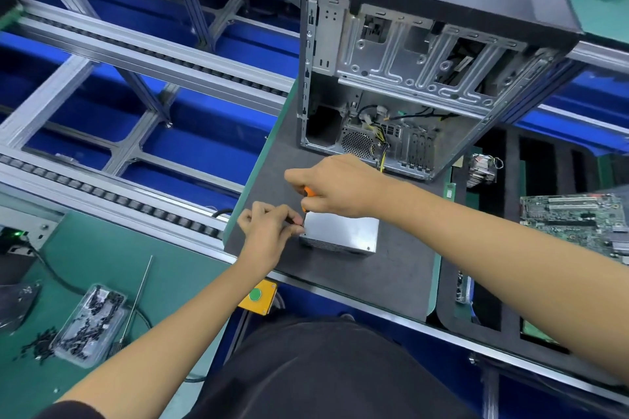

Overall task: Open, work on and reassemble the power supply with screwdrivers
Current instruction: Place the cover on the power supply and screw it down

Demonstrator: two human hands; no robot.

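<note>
The right hand (335, 189) has its grip closed around the orange handle of a screwdriver (309, 191), most of which is hidden under the fingers; only a short stretch of orange shows at the knuckles. The shaft runs down and left toward the near-left corner of the power supply (342, 235). There the left hand (267, 230) pinches something small and dark between thumb and fingertips, right at that corner; whether it is the driver's tip or a screw cannot be told from this view.

The power supply is a plain silver box lying flat on the dark mat (401, 265) that covers the tabletop, near the person and in front of the open computer case (425, 78), which stands at the far side of the mat. A bare motherboard (575, 221) lies well to the right. To the near left, on the green bench surface (102, 255), sit a clear tray of black screws (90, 325) and a long thin metal rod (138, 298).

Judging by the closed cover and the tool held at a corner, the step in hand looks like working a corner screw, either loosening or driving it. The next move calls for keeping the tip seated square in the screw head, steadying it with the left fingers and turning with the right.
</note>
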